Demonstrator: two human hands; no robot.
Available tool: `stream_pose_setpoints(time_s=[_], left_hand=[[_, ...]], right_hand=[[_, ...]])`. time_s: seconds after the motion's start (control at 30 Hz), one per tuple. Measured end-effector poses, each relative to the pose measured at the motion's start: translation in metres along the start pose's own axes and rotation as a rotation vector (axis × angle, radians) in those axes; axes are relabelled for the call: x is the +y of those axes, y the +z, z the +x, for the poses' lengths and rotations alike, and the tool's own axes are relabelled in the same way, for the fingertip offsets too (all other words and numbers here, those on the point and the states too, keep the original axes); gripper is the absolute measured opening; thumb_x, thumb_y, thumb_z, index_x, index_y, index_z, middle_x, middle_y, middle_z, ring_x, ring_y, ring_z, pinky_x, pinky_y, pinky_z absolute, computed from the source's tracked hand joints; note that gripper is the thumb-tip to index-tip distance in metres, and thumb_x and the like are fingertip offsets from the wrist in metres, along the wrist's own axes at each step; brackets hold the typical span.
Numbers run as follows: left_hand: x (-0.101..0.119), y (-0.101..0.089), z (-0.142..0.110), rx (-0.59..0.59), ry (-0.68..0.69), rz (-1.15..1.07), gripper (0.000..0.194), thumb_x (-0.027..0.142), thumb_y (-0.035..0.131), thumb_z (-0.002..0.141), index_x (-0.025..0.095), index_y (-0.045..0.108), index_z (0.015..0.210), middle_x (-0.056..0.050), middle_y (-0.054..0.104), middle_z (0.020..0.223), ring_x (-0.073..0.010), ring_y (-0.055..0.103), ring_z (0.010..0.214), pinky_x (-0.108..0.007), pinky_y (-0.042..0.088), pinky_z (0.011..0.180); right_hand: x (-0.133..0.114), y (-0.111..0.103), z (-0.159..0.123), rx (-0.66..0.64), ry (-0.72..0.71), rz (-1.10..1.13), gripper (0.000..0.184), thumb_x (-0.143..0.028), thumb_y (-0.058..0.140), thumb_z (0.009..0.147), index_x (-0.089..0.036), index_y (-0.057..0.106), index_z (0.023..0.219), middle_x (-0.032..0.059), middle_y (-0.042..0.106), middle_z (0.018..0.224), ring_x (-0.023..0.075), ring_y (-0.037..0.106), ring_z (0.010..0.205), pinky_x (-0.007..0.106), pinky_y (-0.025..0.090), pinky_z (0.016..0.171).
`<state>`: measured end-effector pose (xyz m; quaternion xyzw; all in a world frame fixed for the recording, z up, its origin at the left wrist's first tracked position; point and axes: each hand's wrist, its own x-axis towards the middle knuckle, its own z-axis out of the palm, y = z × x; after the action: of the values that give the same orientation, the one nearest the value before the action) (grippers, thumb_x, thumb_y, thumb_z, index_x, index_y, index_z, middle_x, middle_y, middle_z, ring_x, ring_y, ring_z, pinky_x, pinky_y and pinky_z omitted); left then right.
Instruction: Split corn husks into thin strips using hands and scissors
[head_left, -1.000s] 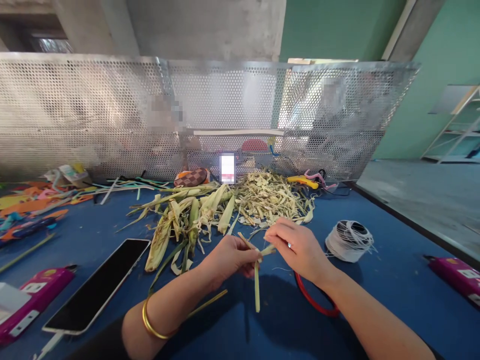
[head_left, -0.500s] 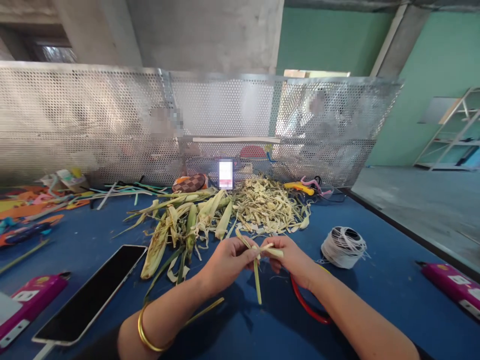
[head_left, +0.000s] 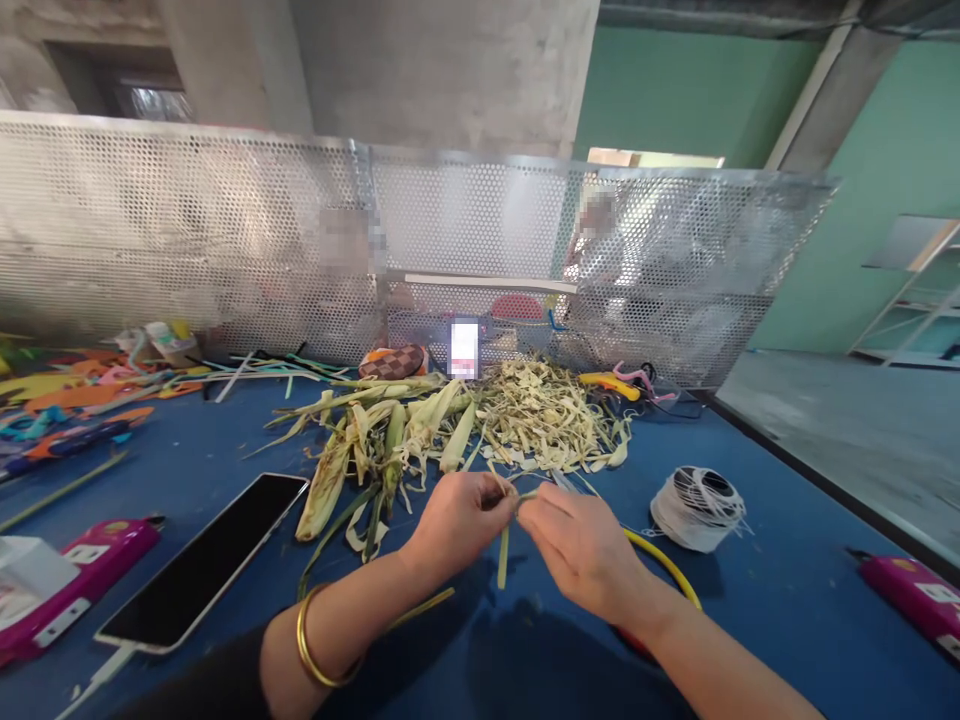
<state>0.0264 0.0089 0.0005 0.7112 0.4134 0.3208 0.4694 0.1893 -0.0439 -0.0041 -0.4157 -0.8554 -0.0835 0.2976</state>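
Note:
My left hand (head_left: 457, 520) and my right hand (head_left: 581, 545) meet over the blue table (head_left: 225, 460), both pinched on a pale green husk strip (head_left: 503, 556) that hangs down between them. The left wrist wears a gold bangle (head_left: 315, 650). Just behind the hands lies a heap of corn husks (head_left: 390, 440) and a pile of shredded dry strips (head_left: 544, 415). A yellow and red ring (head_left: 671, 572) lies under my right wrist.
A spool of white thread (head_left: 697, 495) sits right of the hands. A dark phone (head_left: 206, 560) on a cable lies at the left, with magenta tools (head_left: 82, 570) beside it and another magenta tool (head_left: 911, 590) at far right. A perforated metal screen (head_left: 225, 250) backs the table; people sit behind it.
My hands have drawn close together on the strip, and the right hand now covers its upper end. The camera tilted slightly, showing the ring's yellow side.

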Motion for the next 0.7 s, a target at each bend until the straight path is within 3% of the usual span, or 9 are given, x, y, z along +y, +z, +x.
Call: stream_pose_setpoints(time_s=[0.1, 0.2, 0.27, 0.37, 0.5, 0.6, 0.7], left_hand=[[0.004, -0.002, -0.004, -0.187, 0.171, 0.233, 0.016, 0.02, 0.054, 0.072, 0.017, 0.062, 0.059, 0.004, 0.046, 0.049, -0.0087, 0.036, 0.049, -0.02, 0.026, 0.048], [0.008, -0.005, -0.007, -0.405, 0.24, 0.193, 0.014, 0.022, 0.054, 0.075, 0.016, 0.065, 0.07, 0.002, 0.055, 0.058, -0.0094, 0.045, 0.053, -0.02, 0.033, 0.053], [0.009, -0.005, -0.007, -0.438, 0.237, 0.099, 0.015, 0.026, 0.054, 0.077, 0.015, 0.064, 0.072, 0.001, 0.059, 0.063, -0.0108, 0.051, 0.059, -0.021, 0.038, 0.058], [0.005, -0.003, -0.004, -0.325, 0.185, -0.069, 0.015, 0.029, 0.057, 0.076, 0.015, 0.061, 0.072, 0.0, 0.059, 0.064, -0.0118, 0.054, 0.061, -0.023, 0.042, 0.061], [-0.001, 0.0, 0.003, -0.132, 0.125, -0.218, 0.021, 0.03, 0.062, 0.072, 0.015, 0.061, 0.087, 0.002, 0.058, 0.062, -0.0109, 0.053, 0.057, -0.023, 0.043, 0.058], [-0.005, 0.0, 0.007, -0.059, 0.117, -0.18, 0.02, 0.029, 0.061, 0.072, 0.012, 0.064, 0.083, 0.001, 0.059, 0.061, -0.0104, 0.052, 0.055, -0.022, 0.041, 0.056], [-0.01, -0.001, 0.01, 0.033, 0.121, -0.092, 0.02, 0.031, 0.058, 0.074, 0.012, 0.065, 0.069, -0.001, 0.059, 0.059, -0.0103, 0.051, 0.055, -0.022, 0.04, 0.054]], right_hand=[[0.011, -0.008, 0.004, -0.002, 0.109, 0.19, 0.028, -0.019, 0.037, 0.092, -0.018, 0.054, 0.07, 0.001, 0.047, 0.068, 0.0125, 0.044, 0.06, 0.025, 0.031, 0.055], [0.022, -0.009, 0.007, -0.071, 0.302, 0.487, 0.024, -0.027, 0.048, 0.088, -0.018, 0.055, 0.067, -0.0006, 0.049, 0.064, 0.0118, 0.047, 0.06, 0.023, 0.035, 0.056], [0.028, -0.003, 0.007, -0.112, 0.5, 0.694, 0.024, -0.035, 0.055, 0.082, -0.019, 0.055, 0.065, -0.0029, 0.047, 0.056, 0.0109, 0.045, 0.051, 0.023, 0.034, 0.05], [0.033, 0.013, 0.006, -0.093, 0.752, 0.983, 0.03, -0.045, 0.061, 0.074, -0.019, 0.055, 0.062, -0.0066, 0.041, 0.045, 0.0088, 0.038, 0.042, 0.023, 0.033, 0.044], [0.032, 0.03, 0.002, -0.07, 0.848, 1.033, 0.028, -0.046, 0.062, 0.072, -0.019, 0.057, 0.064, -0.009, 0.034, 0.041, 0.0084, 0.033, 0.038, 0.024, 0.034, 0.043], [0.028, 0.029, 0.001, -0.072, 0.76, 0.81, 0.021, -0.036, 0.058, 0.076, -0.019, 0.057, 0.064, -0.0064, 0.04, 0.047, 0.0091, 0.037, 0.042, 0.023, 0.031, 0.044], [0.017, 0.02, 0.001, -0.033, 0.53, 0.524, 0.02, -0.025, 0.052, 0.082, -0.019, 0.052, 0.063, -0.0042, 0.044, 0.054, 0.0106, 0.041, 0.051, 0.023, 0.031, 0.05]])
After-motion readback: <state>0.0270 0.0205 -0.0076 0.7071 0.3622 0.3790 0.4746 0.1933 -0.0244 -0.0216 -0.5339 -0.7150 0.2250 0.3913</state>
